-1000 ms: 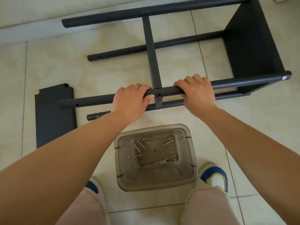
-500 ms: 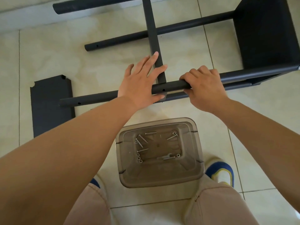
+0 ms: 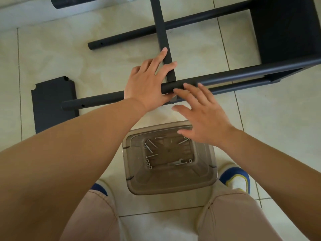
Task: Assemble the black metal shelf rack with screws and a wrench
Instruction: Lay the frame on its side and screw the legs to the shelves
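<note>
The black metal rack lies on its side on the tiled floor. Its near tube [image 3: 234, 76] runs left to right, and a flat crossbar [image 3: 161, 32] meets it at the middle. My left hand [image 3: 149, 82] rests on that joint, palm on the tube and straight fingers along the crossbar. My right hand [image 3: 203, 117] hovers open just off the tube, above the bin, holding nothing. A clear brownish bin [image 3: 205, 178] by my knees holds several silver screws [image 3: 151, 146] and a small wrench [image 3: 177, 162]. A black shelf panel [image 3: 284, 28] is fixed at the rack's right end.
A loose black shelf panel [image 3: 52, 105] lies flat on the floor at the left, under the tube's end. Farther tubes [image 3: 182, 23] of the rack run toward the wall. My knees and blue-and-white shoes [image 3: 238, 178] flank the bin.
My right hand has let go of the near tube and pulled back toward the bin with fingers spread. My left hand went from gripping the tube to lying flat on the joint.
</note>
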